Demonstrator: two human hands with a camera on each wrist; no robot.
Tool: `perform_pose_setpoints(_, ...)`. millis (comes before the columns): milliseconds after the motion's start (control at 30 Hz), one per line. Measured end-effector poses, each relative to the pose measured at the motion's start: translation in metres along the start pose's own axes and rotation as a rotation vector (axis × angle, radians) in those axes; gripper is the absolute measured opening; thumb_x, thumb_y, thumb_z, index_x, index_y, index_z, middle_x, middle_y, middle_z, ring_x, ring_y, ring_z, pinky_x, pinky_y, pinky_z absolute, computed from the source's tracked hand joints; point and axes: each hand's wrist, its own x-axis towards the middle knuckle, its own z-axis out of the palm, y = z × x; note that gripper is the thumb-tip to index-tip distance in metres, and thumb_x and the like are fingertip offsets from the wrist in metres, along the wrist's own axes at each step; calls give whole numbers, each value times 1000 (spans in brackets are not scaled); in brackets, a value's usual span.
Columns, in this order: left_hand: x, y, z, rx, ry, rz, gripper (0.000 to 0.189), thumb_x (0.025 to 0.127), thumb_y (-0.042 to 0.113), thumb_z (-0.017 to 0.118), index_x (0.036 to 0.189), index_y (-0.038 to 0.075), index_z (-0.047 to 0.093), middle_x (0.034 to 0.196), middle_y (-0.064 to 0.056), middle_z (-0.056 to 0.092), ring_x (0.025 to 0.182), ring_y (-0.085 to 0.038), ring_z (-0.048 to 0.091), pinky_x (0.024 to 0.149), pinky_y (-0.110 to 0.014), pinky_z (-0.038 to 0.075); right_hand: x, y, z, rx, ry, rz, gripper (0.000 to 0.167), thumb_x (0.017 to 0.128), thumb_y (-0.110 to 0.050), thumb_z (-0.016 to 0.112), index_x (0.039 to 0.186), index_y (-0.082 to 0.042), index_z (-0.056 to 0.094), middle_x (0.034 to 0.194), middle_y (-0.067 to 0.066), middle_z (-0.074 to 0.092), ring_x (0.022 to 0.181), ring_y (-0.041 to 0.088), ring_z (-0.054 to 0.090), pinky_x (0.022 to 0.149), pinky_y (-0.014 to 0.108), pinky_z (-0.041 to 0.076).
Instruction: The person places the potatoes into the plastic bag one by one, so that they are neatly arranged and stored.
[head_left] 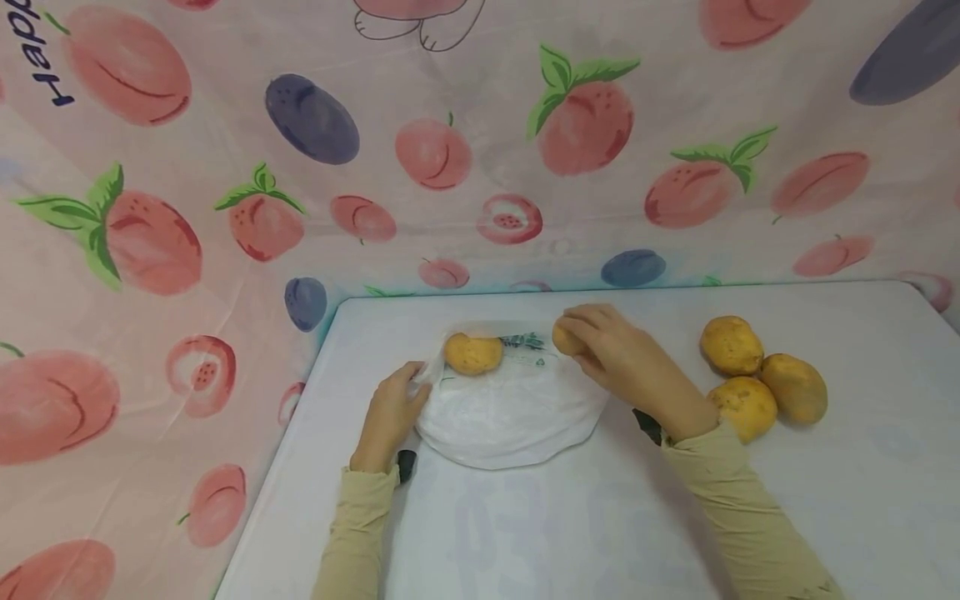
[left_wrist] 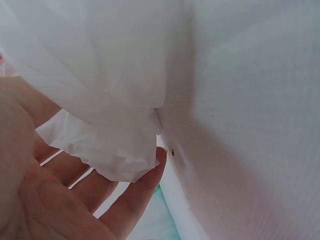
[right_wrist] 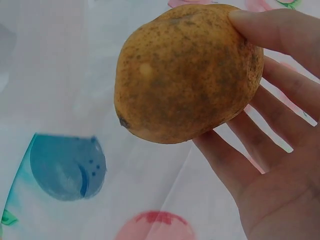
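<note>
A white plastic bag with a green print lies on the table, its mouth toward the far side. One yellow potato sits at the bag's mouth, near its left edge. My left hand holds the bag's left edge, and in the left wrist view the fingers are bent around the crumpled plastic. Above the right side of the bag, my right hand grips another potato. Thumb and fingers hold it from one side, leaving most of its brown-speckled skin visible.
Three more potatoes rest together on the white table, right of my right forearm. Behind the table and along its left side hangs a pink cloth printed with fruit. Dark wrist straps show at both wrists.
</note>
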Motion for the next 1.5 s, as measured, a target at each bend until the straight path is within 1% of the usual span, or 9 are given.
perform_pose_setpoints(200, 1, 1, 0, 0, 1, 5, 41, 97, 20, 64, 134, 4, 58, 137, -16, 60, 130, -34, 55, 110, -49, 43, 4, -5, 7, 13, -31, -6, 47, 81, -1, 79, 125, -3, 63, 130, 15, 59, 124, 32, 53, 94, 46, 55)
perform_pose_setpoints(367, 1, 1, 0, -2, 4, 9, 41, 97, 19, 64, 134, 4, 58, 137, -16, 60, 130, -34, 55, 110, -49, 43, 7, -9, 14, 21, -46, -4, 48, 81, -2, 80, 125, -4, 63, 129, 14, 60, 123, 31, 54, 92, 45, 56)
perform_pose_setpoints(567, 1, 0, 0, -1, -5, -3, 41, 97, 19, 64, 135, 4, 58, 137, -16, 60, 130, -34, 54, 110, -49, 42, 11, -12, 25, 21, -55, -6, 46, 81, -2, 80, 123, -2, 64, 127, 14, 62, 120, 30, 56, 96, 45, 54)
perform_pose_setpoints(700, 0, 0, -1, 0, -8, -4, 41, 97, 19, 64, 135, 4, 58, 138, -17, 59, 131, -34, 54, 110, -49, 42, 15, -15, 31, 34, -58, -11, 44, 81, -1, 80, 122, -1, 65, 126, 14, 62, 119, 31, 56, 95, 45, 54)
perform_pose_setpoints(833, 0, 1, -1, 0, -9, -7, 41, 97, 19, 64, 135, 4, 57, 138, -16, 59, 131, -34, 53, 111, -49, 42, 19, -19, 35, 45, -76, -10, 44, 81, -2, 80, 122, -1, 64, 125, 14, 62, 119, 30, 56, 94, 44, 55)
perform_pose_setpoints(1133, 0, 0, 0, 3, -4, 3, 40, 97, 19, 64, 135, 5, 58, 138, -16, 60, 131, -34, 54, 111, -49, 42, 23, -22, 49, 41, -115, -4, 42, 82, -3, 79, 122, -2, 65, 123, 12, 64, 119, 30, 57, 98, 42, 54)
perform_pose_setpoints(1367, 1, 0, 1, 13, -1, 9, 41, 97, 18, 64, 135, 4, 58, 137, -16, 60, 130, -34, 54, 110, -49, 42, 27, -22, 61, 49, -132, -7, 38, 84, -5, 78, 120, -1, 66, 120, 13, 65, 115, 31, 59, 94, 43, 55)
perform_pose_setpoints(1500, 1, 1, 0, 18, 10, 16, 40, 96, 17, 65, 134, 3, 58, 137, -17, 60, 129, -35, 55, 109, -50, 43, 31, -22, 64, 49, -164, 10, 36, 86, -6, 76, 120, -2, 66, 121, 13, 65, 117, 31, 58, 93, 42, 55)
